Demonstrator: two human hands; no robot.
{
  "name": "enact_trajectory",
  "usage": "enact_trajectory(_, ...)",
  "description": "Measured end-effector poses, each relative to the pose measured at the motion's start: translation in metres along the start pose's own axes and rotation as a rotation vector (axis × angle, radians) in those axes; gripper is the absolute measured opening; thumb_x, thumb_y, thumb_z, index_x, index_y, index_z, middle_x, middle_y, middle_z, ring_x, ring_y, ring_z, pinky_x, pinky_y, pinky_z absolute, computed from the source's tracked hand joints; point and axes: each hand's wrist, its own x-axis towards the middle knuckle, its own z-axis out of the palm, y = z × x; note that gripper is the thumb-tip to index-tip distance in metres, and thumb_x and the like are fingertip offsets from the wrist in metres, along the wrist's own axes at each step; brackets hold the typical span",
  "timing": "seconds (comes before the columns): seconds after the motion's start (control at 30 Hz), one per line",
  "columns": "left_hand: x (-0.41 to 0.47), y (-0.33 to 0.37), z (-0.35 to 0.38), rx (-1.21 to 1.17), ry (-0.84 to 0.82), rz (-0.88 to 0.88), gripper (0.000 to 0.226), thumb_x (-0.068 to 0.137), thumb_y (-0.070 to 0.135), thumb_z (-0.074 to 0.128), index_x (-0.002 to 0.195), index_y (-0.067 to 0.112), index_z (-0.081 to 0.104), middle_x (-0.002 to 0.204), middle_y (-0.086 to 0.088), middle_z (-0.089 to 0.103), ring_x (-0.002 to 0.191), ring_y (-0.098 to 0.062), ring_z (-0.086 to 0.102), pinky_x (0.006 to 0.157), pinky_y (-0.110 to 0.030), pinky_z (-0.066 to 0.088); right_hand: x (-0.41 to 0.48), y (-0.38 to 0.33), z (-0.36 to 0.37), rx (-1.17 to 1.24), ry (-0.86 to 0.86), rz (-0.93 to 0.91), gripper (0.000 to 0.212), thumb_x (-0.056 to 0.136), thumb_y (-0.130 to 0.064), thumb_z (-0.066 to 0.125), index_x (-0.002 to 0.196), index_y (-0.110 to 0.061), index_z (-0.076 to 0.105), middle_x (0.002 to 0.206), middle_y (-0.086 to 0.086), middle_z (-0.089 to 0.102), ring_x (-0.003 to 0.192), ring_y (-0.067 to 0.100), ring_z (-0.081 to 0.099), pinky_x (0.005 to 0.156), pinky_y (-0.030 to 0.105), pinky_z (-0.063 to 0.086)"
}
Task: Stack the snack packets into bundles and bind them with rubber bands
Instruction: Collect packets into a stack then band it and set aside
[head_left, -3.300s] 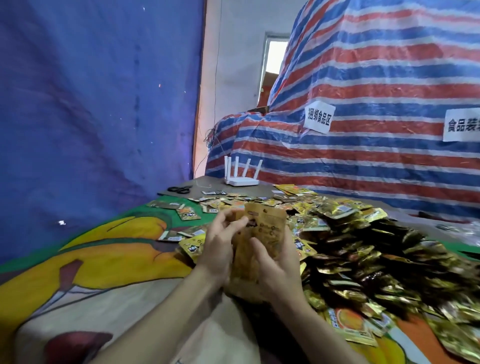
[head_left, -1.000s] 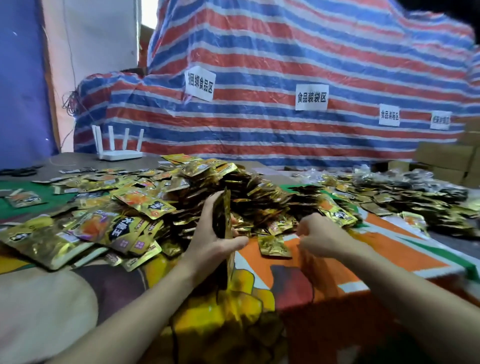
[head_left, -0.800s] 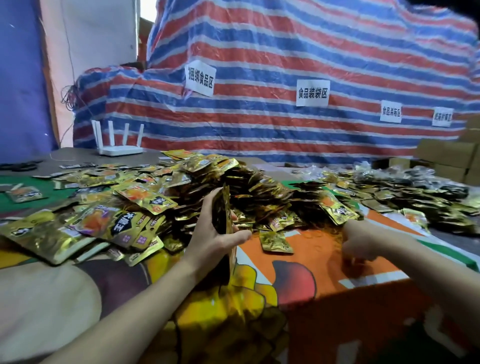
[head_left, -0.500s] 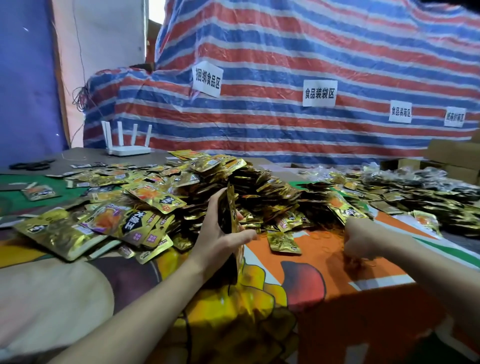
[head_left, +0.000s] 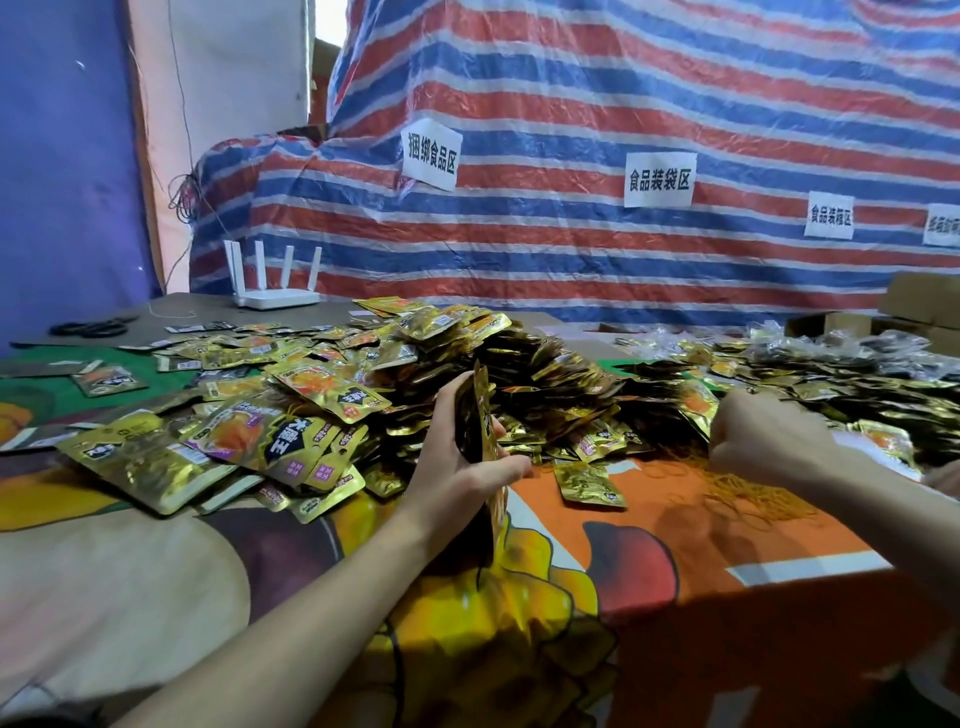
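Observation:
My left hand (head_left: 457, 467) grips a thin stack of gold snack packets (head_left: 480, 415), held upright on edge above the table. Behind it spreads a big heap of loose gold packets (head_left: 363, 384). My right hand (head_left: 763, 436) is curled into a fist with its back to me, just above a loose pile of yellow rubber bands (head_left: 737, 488) on the orange cloth. Whether its fingers hold a band is hidden. A single packet (head_left: 587, 480) lies flat between my two hands.
A second mound of darker packets (head_left: 841, 379) lies at the right. A white router (head_left: 272, 291) and black scissors (head_left: 88, 328) sit at the far left. Cardboard boxes (head_left: 919, 306) stand at the right edge. A striped tarp (head_left: 571, 156) with paper labels rises behind the table.
My head turned right from the left wall to the table's middle. My right hand let go of the stack and travelled right to the rubber bands. The left hand keeps the stack upright.

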Motion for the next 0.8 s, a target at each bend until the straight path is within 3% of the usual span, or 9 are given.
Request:
enact_trajectory(0.2,0.000,-0.001,-0.002,-0.024,-0.001,-0.017,0.084,0.059,0.024,0.080,0.134,0.025,0.043,0.105,-0.007,0.057,0.086,-0.013,0.063,0.076,-0.023,0.054,0.002,-0.020,0.001,0.150,-0.076,-0.040,0.009,0.077,-0.011,0.061,0.073,-0.011,0.069,0.071,0.005,0.066,0.065,0.025,0.063,0.053,0.028,0.046)
enact_trajectory(0.33,0.000,-0.001,-0.002,-0.029,-0.002,-0.037,0.077,0.062,0.019,0.079,0.131,0.024,0.045,0.102,-0.006,0.057,0.088,-0.013,0.062,0.076,-0.021,0.053,0.007,-0.029,0.004,0.259,-0.032,-0.112,0.012,0.080,-0.016,0.071,0.070,-0.013,0.077,0.069,0.002,0.071,0.064,0.018,0.066,0.055,0.034,0.057)
enact_trajectory(0.47,0.002,0.003,-0.005,-0.079,0.034,-0.096,0.064,0.061,0.014,0.075,0.120,0.020,0.053,0.096,-0.005,0.062,0.080,-0.009,0.065,0.069,-0.019,0.054,0.008,-0.042,0.003,0.630,-0.043,-0.239,0.018,0.086,-0.019,0.075,0.068,-0.020,0.074,0.058,-0.006,0.069,0.053,0.006,0.062,0.045,0.018,0.043)
enact_trajectory(0.57,0.005,0.012,-0.012,-0.139,0.060,-0.174,0.062,0.059,0.012,0.070,0.119,0.006,0.059,0.102,-0.012,0.071,0.081,-0.021,0.067,0.069,-0.032,0.058,0.003,-0.066,0.002,0.933,-0.107,-0.310,0.015,0.089,-0.020,0.076,0.074,-0.019,0.077,0.058,-0.009,0.068,0.050,-0.001,0.057,0.046,0.016,0.043)
enact_trajectory(0.67,0.011,0.028,-0.025,-0.171,0.012,-0.219,0.065,0.057,0.010,0.065,0.121,-0.001,0.061,0.110,-0.011,0.074,0.089,-0.028,0.068,0.078,-0.049,0.057,0.000,-0.100,-0.002,1.145,-0.165,-0.395,0.010,0.091,-0.019,0.074,0.082,-0.017,0.077,0.066,-0.002,0.069,0.061,0.006,0.062,0.053,0.022,0.047)
enact_trajectory(0.8,0.022,0.051,-0.064,-0.112,-0.149,-0.312,0.061,0.061,0.015,0.063,0.121,0.004,0.067,0.100,-0.009,0.074,0.077,-0.018,0.070,0.061,-0.029,0.056,-0.004,-0.152,-0.006,1.284,-0.186,-0.549,0.009,0.092,-0.020,0.073,0.085,-0.017,0.075,0.071,-0.004,0.070,0.068,0.008,0.063,0.057,0.021,0.047)
